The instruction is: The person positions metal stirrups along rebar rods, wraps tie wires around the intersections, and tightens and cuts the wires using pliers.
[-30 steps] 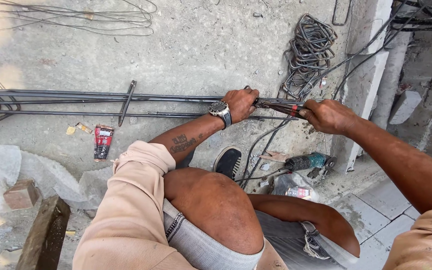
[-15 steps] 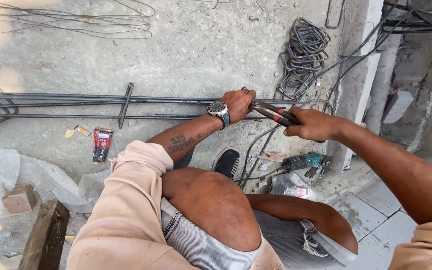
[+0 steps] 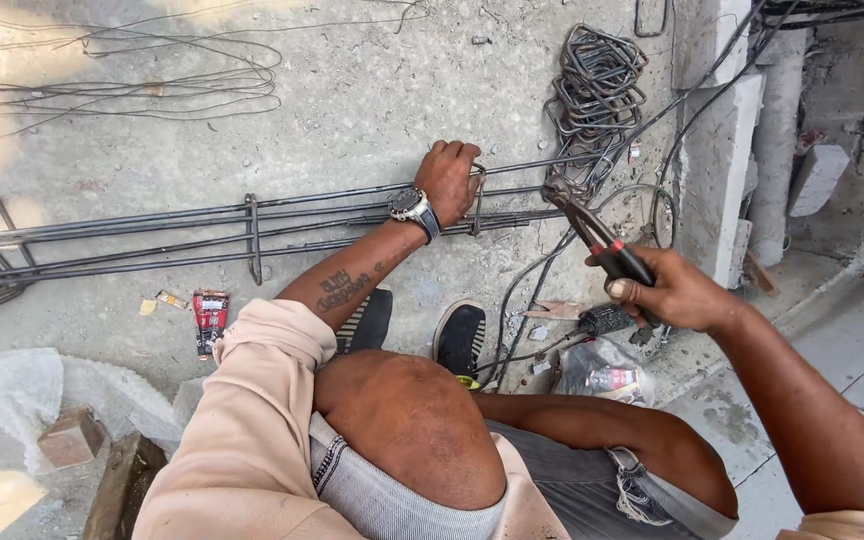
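A bundle of long steel rebars [image 3: 202, 235] lies flat on the rough concrete floor [image 3: 352, 90], running from the left edge toward the middle, with a rectangular steel stirrup [image 3: 252, 240] looped around it partway along. At the bundle's right end the left hand [image 3: 449, 178] rests on top of the bars, its fingers curled down and closed over them beside a second stirrup [image 3: 477, 200]; a wristwatch [image 3: 414, 208] sits on that wrist. To the right and a little lower, apart from the bars, the right hand [image 3: 674, 292] is wrapped tight around the red-and-black handles of a pair of pincers [image 3: 597, 235], whose dark head points up and left toward the bar ends without touching them. Behind the pincers a heap of bent stirrups [image 3: 592, 95] lies against a concrete column [image 3: 717, 150]. Thin binding wire [image 3: 122, 85] sprawls in loose loops across the upper left floor. Near the person's black shoes [image 3: 457, 335] lie a power tool [image 3: 602, 320] and a small red packet [image 3: 210, 315].
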